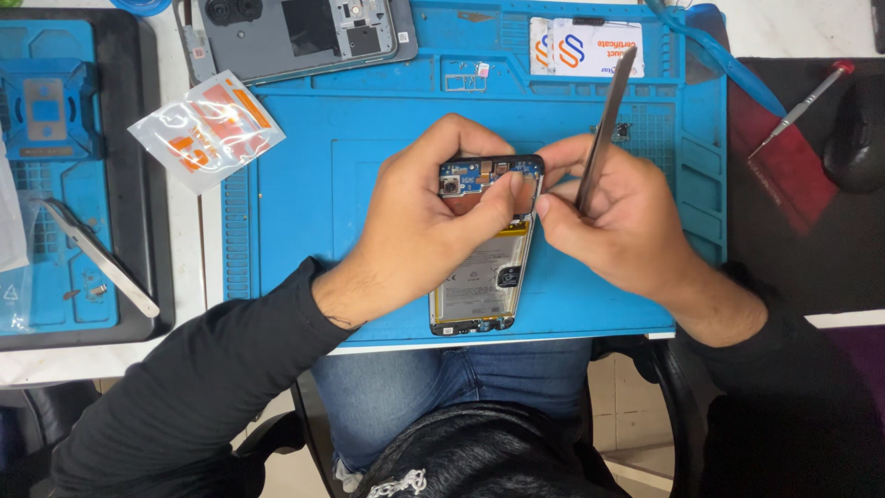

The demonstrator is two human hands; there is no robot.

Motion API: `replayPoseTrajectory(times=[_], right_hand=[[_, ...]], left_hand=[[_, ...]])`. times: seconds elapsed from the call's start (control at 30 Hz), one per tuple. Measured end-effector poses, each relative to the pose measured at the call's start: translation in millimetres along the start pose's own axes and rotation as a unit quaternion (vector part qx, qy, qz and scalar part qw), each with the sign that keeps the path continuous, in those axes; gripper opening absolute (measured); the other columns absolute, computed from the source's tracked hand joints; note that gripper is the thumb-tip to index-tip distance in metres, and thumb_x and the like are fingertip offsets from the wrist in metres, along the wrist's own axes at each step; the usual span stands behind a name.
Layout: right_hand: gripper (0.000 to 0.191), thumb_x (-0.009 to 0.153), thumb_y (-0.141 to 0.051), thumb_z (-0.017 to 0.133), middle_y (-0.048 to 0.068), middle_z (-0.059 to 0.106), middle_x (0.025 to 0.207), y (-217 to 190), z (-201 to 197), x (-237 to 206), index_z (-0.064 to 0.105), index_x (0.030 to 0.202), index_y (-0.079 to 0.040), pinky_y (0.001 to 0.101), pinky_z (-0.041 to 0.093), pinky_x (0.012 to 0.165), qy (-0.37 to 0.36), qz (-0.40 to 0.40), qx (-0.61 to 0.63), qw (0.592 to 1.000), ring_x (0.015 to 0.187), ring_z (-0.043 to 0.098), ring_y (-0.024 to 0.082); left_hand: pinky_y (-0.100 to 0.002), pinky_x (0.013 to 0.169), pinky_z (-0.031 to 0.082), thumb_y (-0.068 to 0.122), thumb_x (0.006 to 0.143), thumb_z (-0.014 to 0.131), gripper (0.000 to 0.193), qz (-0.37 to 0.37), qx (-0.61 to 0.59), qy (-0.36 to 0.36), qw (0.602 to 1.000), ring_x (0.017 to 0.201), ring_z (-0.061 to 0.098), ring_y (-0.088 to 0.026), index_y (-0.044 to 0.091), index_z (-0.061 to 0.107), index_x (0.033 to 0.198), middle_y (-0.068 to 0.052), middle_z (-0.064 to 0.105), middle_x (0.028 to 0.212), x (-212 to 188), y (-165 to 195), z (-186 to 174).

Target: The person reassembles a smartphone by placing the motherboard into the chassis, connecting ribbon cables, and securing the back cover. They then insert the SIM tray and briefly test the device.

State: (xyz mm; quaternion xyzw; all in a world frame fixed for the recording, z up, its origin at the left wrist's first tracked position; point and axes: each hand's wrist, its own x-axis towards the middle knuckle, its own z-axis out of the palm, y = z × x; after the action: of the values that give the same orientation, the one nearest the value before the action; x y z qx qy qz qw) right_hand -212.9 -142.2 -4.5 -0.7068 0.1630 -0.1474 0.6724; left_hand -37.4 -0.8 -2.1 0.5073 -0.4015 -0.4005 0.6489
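An opened phone [479, 286] lies on the blue work mat [313, 184], its back removed so the battery and the blue circuit board at its top end show. My left hand [419, 221] wraps around the phone's top end, thumb pressing on the board. My right hand [613, 217] holds metal tweezers [604, 138] upright, with its thumb and forefinger touching the phone's top right corner. The tweezers' lower tip is hidden inside my fingers.
The phone's grey back cover [304, 32] lies at the mat's top left, next to a clear packet with orange print [207, 129]. White cards [585, 46] sit top centre. A second pair of tweezers [97, 258] lies on a left tray; a screwdriver [802, 101] rests right.
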Motion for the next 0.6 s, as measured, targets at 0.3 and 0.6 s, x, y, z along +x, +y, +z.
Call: replayPoseTrajectory(times=[0.3, 0.6], right_hand=[[0.031, 0.101, 0.005, 0.058, 0.009, 0.068, 0.118, -6.6, -2.0, 5.7, 0.054, 0.132, 0.005, 0.0239, 0.057, 0.089, -0.027, 0.009, 0.009, 1.0, 0.106, 0.068, 0.01], [0.019, 0.104, 0.001, 0.065, 0.006, 0.069, 0.108, 1.1, -7.3, 7.8, 0.061, 0.122, 0.003, 0.0213, 0.055, 0.084, -0.017, 0.0, 0.013, 1.0, 0.097, 0.065, 0.007]], left_hand=[[-0.027, 0.089, 0.068, 0.005, 0.102, 0.068, 0.018, -0.014, -0.004, -0.002, 1.0, 0.102, 0.07, -0.009, -0.003, 0.058, 0.114, -0.007, 0.071, 0.107, 2.8, 1.0, -0.5], [-0.028, 0.089, 0.064, 0.005, 0.103, 0.067, 0.017, 0.014, 0.013, -0.009, 1.0, 0.105, 0.069, -0.009, -0.003, 0.057, 0.114, -0.006, 0.069, 0.109, 3.8, -0.8, -1.2]])
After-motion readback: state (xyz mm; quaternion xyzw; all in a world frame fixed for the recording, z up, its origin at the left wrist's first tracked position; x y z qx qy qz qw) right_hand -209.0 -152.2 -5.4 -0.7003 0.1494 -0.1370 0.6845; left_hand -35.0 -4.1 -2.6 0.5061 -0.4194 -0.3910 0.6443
